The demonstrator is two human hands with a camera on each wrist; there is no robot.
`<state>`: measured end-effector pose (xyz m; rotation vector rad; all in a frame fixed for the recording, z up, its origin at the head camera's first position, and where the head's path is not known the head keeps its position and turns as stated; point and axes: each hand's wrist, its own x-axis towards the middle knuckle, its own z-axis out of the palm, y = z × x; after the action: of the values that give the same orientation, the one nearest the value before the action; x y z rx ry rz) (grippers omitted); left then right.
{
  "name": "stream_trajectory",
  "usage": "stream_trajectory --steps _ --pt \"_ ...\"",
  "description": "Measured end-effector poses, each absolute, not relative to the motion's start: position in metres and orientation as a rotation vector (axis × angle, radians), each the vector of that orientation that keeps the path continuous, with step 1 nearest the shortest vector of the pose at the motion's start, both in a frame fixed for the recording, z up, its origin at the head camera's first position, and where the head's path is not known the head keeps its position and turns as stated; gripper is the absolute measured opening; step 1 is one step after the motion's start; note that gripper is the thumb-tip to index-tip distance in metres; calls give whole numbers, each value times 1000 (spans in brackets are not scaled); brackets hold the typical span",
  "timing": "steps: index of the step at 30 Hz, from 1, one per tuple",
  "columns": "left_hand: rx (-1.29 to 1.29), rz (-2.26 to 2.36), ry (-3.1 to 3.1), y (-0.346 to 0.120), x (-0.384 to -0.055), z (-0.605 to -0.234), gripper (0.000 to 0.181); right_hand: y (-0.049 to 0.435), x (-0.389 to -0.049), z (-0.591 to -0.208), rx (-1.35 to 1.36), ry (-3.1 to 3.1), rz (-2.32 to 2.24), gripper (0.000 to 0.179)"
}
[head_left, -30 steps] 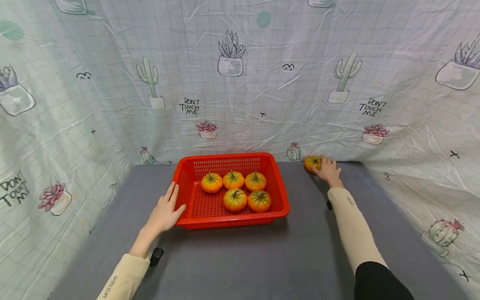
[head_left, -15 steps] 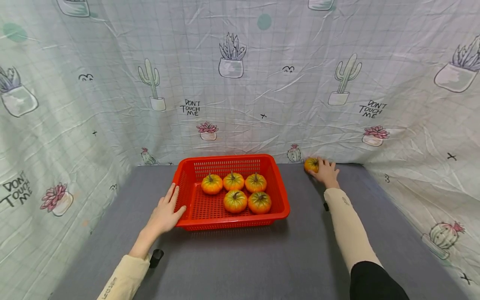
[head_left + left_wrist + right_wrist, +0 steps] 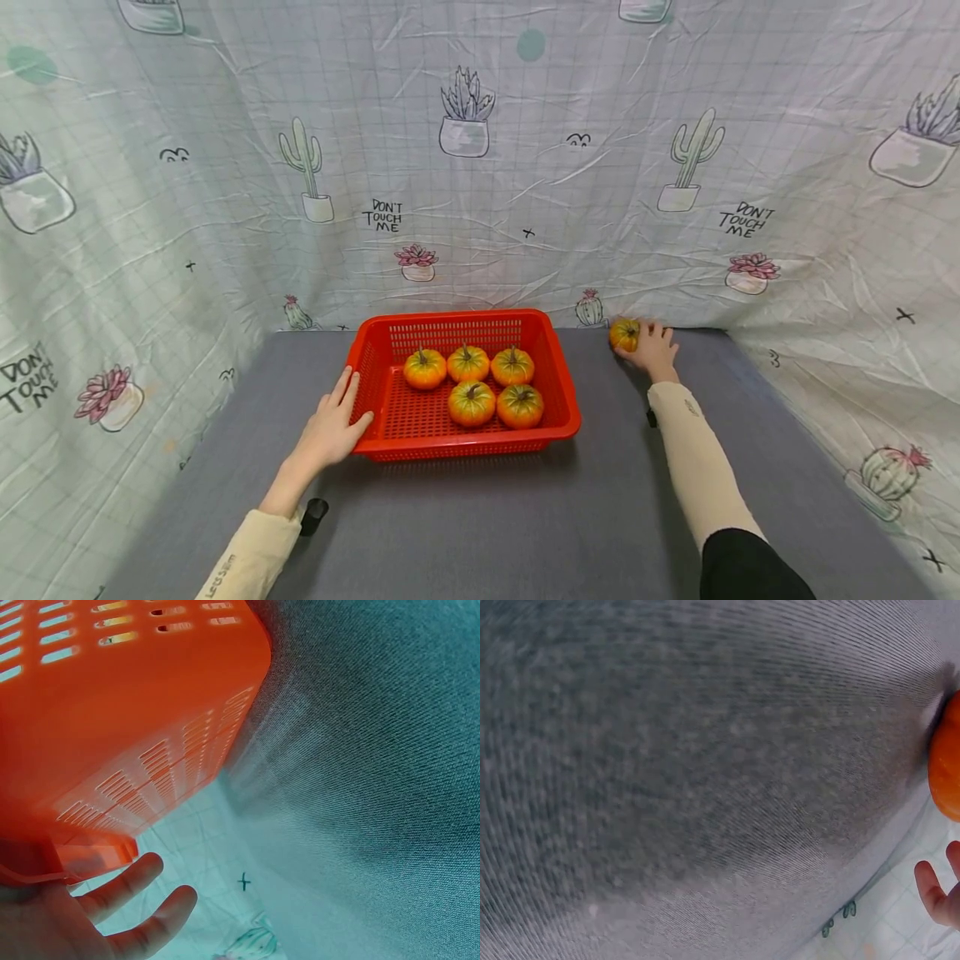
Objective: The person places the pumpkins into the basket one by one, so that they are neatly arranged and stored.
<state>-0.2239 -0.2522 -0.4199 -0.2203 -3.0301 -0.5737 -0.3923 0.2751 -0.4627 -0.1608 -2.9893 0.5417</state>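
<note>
A red plastic basket (image 3: 465,443) with slotted walls stands mid-table in the head view, holding several small orange-and-green pumpkins (image 3: 471,404). My left hand (image 3: 330,423) rests along its left rim, with fingers extended and the thumb over the front left corner. The left wrist view shows two straight fingers (image 3: 154,922) beside the basket's outer wall (image 3: 150,742). Right of the basket, a single pumpkin (image 3: 624,334) sits by the back curtain. My right hand (image 3: 656,353) is at its right side, fingers spread. In the right wrist view, this pumpkin (image 3: 946,761) shows at the right edge, above straight fingertips (image 3: 928,886).
Grey cloth covers the table (image 3: 480,525). A pale curtain (image 3: 525,192) printed with cacti hangs behind the table and along both sides. Table surface lies between the basket and the lone pumpkin.
My right hand and forearm have shifted slightly left, the fingers spreading beside the lone pumpkin. That pumpkin stays in nearly the same spot. The left hand and the basket have not visibly moved.
</note>
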Motion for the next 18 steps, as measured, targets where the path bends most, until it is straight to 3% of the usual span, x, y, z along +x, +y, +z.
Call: stream_trajectory --steps 6,18 --pt "-214 -578 -3031 -252 -224 -419 68 275 -394 -470 -189 -3011 511 87" --pt "-216 -579 -3038 -253 -225 -421 68 279 -392 -470 -58 -2974 299 87"
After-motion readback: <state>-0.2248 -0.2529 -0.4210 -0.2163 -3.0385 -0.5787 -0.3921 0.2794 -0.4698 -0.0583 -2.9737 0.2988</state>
